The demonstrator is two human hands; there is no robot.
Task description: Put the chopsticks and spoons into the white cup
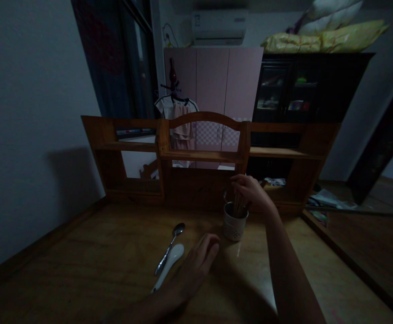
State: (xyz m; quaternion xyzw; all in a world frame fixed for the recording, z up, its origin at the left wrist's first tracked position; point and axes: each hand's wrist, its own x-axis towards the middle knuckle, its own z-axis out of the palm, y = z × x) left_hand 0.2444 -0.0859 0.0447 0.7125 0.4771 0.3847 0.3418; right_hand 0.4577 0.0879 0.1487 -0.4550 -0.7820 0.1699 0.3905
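Observation:
A pale utensil holder (234, 227) with small holes near its base stands on the wooden table. Several chopsticks (238, 204) stick up out of it, along with a metal spoon (225, 194) at its left side. My right hand (248, 189) is over the holder, its fingers closed around the tops of the chopsticks; the exact grip is dim. My left hand (199, 258) rests by the table top, holding nothing, fingers loosely curved and the thumb apart. To its left lie a metal spoon (171, 245) and a white soup spoon (169, 265), side by side and slanted.
Behind the holder, a wooden shelf unit (203, 156) runs along the back of the table (115, 252). A wall (41, 135) borders the left side. Farther back are a pink wardrobe (213, 81), a dark cabinet (313, 90) and a clothes stand (172, 74). The light is dim.

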